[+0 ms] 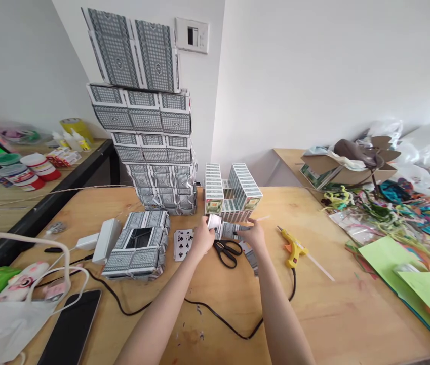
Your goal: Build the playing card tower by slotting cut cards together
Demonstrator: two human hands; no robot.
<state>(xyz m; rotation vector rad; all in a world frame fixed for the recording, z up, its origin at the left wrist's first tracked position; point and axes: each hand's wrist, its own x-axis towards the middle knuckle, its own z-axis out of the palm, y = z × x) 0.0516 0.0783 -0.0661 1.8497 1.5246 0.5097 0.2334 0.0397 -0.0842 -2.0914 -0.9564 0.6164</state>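
My left hand (204, 237) is closed round a small stack of white-edged cards (215, 225) near the middle of the table. To its right, my right hand (251, 234) has its fingers bent over patterned cards (230, 230) lying on the tabletop; whether it grips one is too small to tell. Black-handled scissors (228, 252) lie between my forearms. Some face-up playing cards (182, 245) rest left of my left hand. More grey-backed cards (250, 259) lie partly under my right wrist. Just behind my hands stand card boxes (213, 190) in a block.
A tall card-covered tower (156, 147) stands at the back left, with a flat card-covered frame (139, 246) before it. A yellow glue gun (294, 248) lies right, its black cord (218, 317) crossing in front. A phone (71, 329) lies front left; craft scraps (400, 203) cover the right.
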